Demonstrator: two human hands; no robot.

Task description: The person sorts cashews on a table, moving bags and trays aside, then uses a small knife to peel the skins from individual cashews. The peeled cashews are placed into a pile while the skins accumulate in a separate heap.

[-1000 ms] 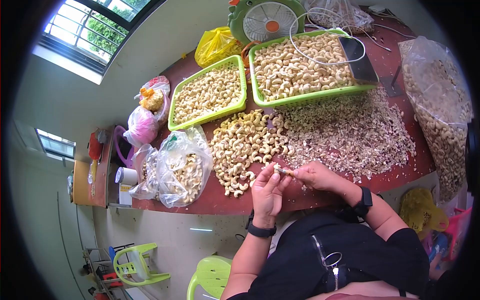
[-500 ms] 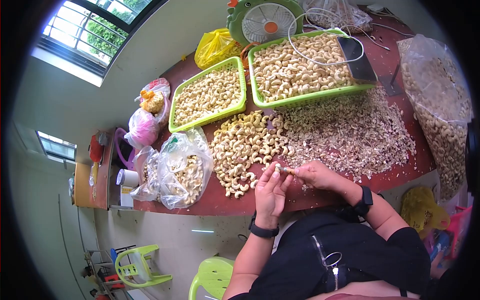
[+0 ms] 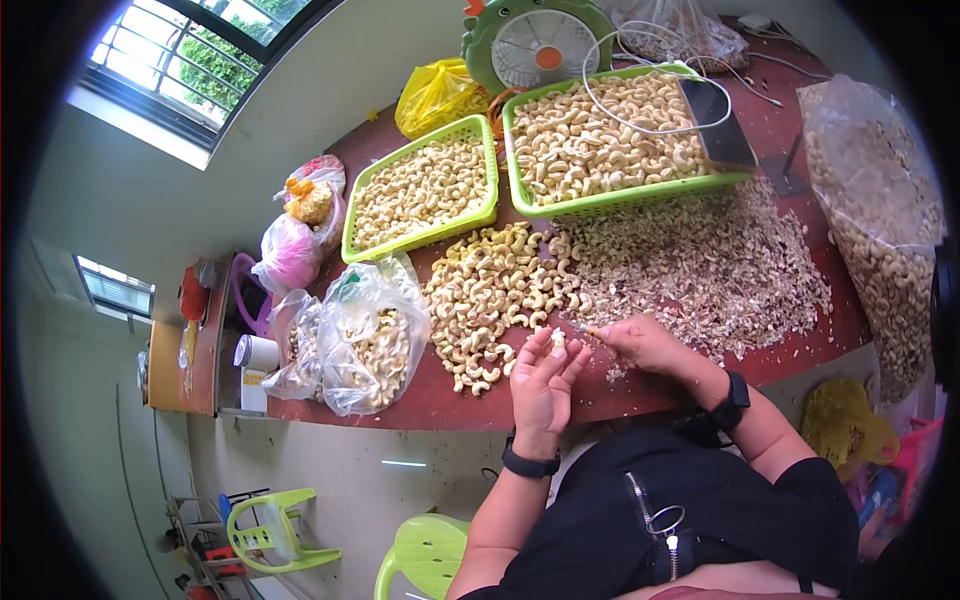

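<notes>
— What had changed since the moment before?

— Half a second earlier my two hands met at the nut, the tool's tip right against it. Now they had come apart a little: my right hand [image 3: 640,345] had drawn back toward the pile of skins, and my left hand [image 3: 543,378] had lifted the cashew [image 3: 558,339] clear.

— How were you holding it?

— Left fingers pinched together on the cashew at their tips, palm turned toward me. My right hand was closed on a small peeling tool [image 3: 588,328], its thin tip poking out toward the left, just beside the nut but not touching it.

— And where was all this?

— Over the near edge of the red table [image 3: 800,350], between the heap of unpeeled cashews [image 3: 495,290] on my left and the spread of skins [image 3: 700,265] on my right.

— What else lay about?

— Two green baskets of cashews beyond the heaps, a smaller basket [image 3: 420,190] and a larger basket [image 3: 615,135] with a white cable [image 3: 650,125] looped over it. A green fan [image 3: 538,45] stood behind them, beside a yellow bag [image 3: 435,95]. Clear bags of nuts [image 3: 355,335] sat at the left end of the table, and a big clear sack [image 3: 880,220] of cashews at the right.
</notes>
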